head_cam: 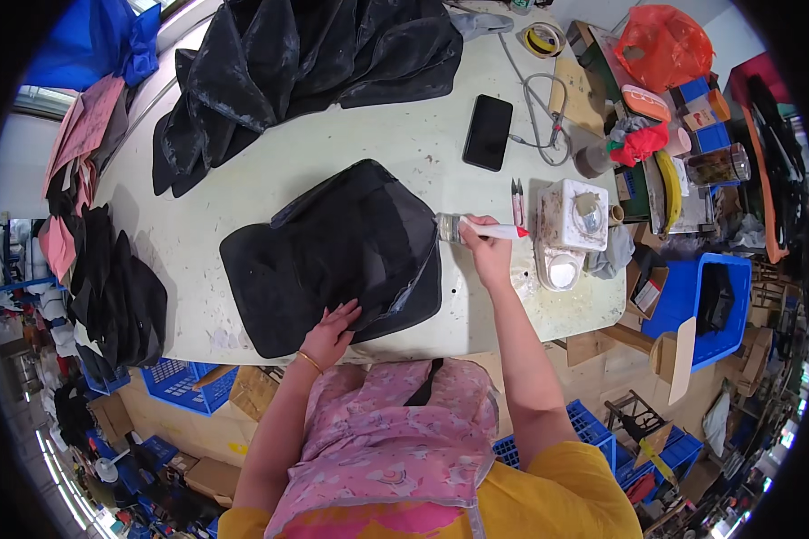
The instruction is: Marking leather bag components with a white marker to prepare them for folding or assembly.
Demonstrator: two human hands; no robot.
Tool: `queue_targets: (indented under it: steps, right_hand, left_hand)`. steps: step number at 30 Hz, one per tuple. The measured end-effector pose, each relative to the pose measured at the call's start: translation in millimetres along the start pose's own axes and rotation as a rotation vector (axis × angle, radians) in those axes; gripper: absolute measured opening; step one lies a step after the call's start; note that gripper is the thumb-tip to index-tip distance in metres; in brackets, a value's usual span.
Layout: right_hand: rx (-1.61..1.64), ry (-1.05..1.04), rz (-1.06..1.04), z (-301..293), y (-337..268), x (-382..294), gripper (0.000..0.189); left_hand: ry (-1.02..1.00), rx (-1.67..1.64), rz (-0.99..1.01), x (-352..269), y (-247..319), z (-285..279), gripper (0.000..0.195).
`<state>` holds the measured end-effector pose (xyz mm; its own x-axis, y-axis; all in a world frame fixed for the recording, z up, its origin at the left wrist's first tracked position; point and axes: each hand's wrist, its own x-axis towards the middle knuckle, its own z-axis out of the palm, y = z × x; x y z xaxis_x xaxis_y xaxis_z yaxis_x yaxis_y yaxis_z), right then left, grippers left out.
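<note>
Black fabric pieces (337,236) lie overlapped on the white worktable (195,283), with a whitish smear along the lower right edge of the upper one. My left hand (332,331) rests flat on their near edge, fingers spread. In my right hand (489,248) is a flat paintbrush (495,230) with a white, red-tipped handle; its bristles are at the right edge of the black fabric. Right of that hand stands a stained white container (573,215), and a small white cup (561,271) sits in front of it.
A pile of black pieces (310,60) covers the table's far side; more hang at the left edge (118,290). A smartphone (487,133), a coiled cable (546,128), pointed tools (518,202) and tape rolls (543,40) lie to the right. Blue crates (714,316) stand beyond the table's right edge.
</note>
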<state>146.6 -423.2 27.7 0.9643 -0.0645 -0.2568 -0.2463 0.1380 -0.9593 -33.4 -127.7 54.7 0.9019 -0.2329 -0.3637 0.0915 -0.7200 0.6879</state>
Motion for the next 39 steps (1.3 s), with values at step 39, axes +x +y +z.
queue_targets:
  steps: [39]
  right_hand:
    - [-0.703, -0.706, -0.367, 134.9, 16.2, -201.7, 0.023]
  left_hand:
    - [-0.119, -0.021, 0.16, 5.3, -64.5, -44.2, 0.01]
